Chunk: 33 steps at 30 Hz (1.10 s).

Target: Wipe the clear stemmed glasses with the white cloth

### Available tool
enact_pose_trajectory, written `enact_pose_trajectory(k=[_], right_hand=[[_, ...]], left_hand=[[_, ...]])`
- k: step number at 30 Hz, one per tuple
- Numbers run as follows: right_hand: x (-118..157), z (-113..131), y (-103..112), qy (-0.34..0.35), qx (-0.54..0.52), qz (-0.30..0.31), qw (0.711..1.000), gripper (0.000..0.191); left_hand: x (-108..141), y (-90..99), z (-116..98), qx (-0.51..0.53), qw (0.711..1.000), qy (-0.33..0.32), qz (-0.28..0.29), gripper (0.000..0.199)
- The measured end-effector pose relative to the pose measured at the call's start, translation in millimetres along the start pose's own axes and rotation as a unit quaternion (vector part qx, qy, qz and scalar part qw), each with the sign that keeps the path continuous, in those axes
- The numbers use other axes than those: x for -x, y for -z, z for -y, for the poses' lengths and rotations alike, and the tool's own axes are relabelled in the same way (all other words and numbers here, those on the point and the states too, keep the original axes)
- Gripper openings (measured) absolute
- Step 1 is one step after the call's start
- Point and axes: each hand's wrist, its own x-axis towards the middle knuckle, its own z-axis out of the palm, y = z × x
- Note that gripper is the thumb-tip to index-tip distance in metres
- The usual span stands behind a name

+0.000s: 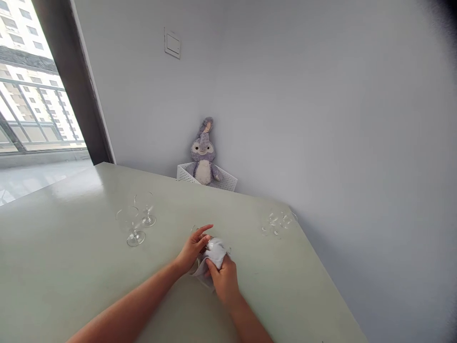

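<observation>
A pale grey-white cloth (216,251) is bunched in my right hand (225,276), its thumb pressing on the fabric. A clear glass (194,267) sits within the cloth; only bits of its curved edges show. My left hand (193,248) grips this glass from the left, thumb and fingers bent in and the index finger stretched out. Cloth and fingers hide most of the glass, so its shape is unclear. Both hands are close together above the table.
Two clear stemmed glasses (135,238) stand upright at the left on the pale green table (89,281). Several smaller clear glasses (274,223) are near the right edge. Behind the table, a plush toy (203,152) sits in a white perforated basket (227,182) against the wall.
</observation>
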Motion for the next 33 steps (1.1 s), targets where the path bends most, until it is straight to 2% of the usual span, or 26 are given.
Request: enact_pose_trajectory(k=[2, 4, 5, 7, 9, 11, 13, 15, 17, 19, 20, 23, 26, 29, 31, 33], right_hand=[[0.1, -3.2, 2.0, 0.088, 0.099, 0.013, 0.991, 0.018], [-2.0, -6.0, 3.6, 0.117, 0.134, 0.025, 0.984, 0.016], [-3.9, -6.8, 4.3, 0.1, 0.129, 0.02, 0.986, 0.017], [-9.0, -6.9, 7.1, 0.02, 0.073, -0.006, 0.997, 0.025], [-15.0, -4.3, 12.9, -0.07, -0.026, -0.043, 0.996, 0.031], [-20.4, 0.1, 21.7, -0.126, -0.133, -0.062, 0.981, 0.035], [-23.8, 4.7, 31.6, -0.154, -0.209, -0.024, 0.965, 0.038], [-24.9, 8.4, 40.4, -0.168, -0.239, 0.043, 0.955, 0.038], [-24.3, 12.0, 48.1, -0.161, -0.229, 0.095, 0.955, 0.037], [-22.7, 17.0, 56.2, -0.137, -0.193, 0.125, 0.963, 0.036], [-21.8, 20.4, 61.0, -0.124, -0.171, 0.142, 0.967, 0.035], [-18.9, 32.0, 78.8, -0.084, -0.102, 0.201, 0.971, 0.03], [-17.4, 39.7, 96.9, -0.038, -0.073, 0.235, 0.968, 0.025], [-18.4, 38.2, 108.5, 0.007, -0.073, 0.179, 0.981, 0.026], [-18.8, 35.5, 111.8, 0.033, -0.053, 0.103, 0.993, 0.027], [-16.8, 36.4, 112.9, 0.064, -0.014, 0.025, 0.998, 0.024]], left_hand=[[-1.8, 2.0, 1.9, -0.023, 0.999, 0.022, -0.007, 0.047], [-3.5, 5.5, 5.1, -0.076, 0.996, 0.029, -0.025, 0.047], [-4.1, 7.8, 6.6, -0.112, 0.993, 0.025, -0.038, 0.046], [-4.1, 12.8, 7.7, -0.211, 0.975, -0.011, -0.065, 0.043], [-2.3, 16.8, 4.4, -0.339, 0.933, -0.091, -0.075, 0.037], [0.3, 18.2, -3.1, -0.459, 0.864, -0.196, -0.061, 0.031], [2.3, 16.9, -11.6, -0.539, 0.797, -0.271, -0.025, 0.029], [3.3, 13.8, -17.3, -0.584, 0.759, -0.289, 0.003, 0.03], [3.8, 10.6, -19.2, -0.608, 0.746, -0.271, 0.024, 0.029], [4.8, 7.9, -19.2, -0.606, 0.756, -0.245, 0.048, 0.027], [5.7, 6.5, -19.2, -0.593, 0.77, -0.229, 0.061, 0.025], [10.1, 1.6, -21.6, -0.502, 0.845, -0.154, 0.103, 0.025], [15.6, -5.1, -26.3, -0.346, 0.92, -0.025, 0.181, 0.032], [19.9, -11.6, -30.1, -0.185, 0.953, 0.095, 0.222, 0.037], [21.2, -13.9, -32.1, -0.122, 0.961, 0.136, 0.207, 0.042], [21.6, -13.7, -34.5, -0.097, 0.967, 0.148, 0.18, 0.045]])
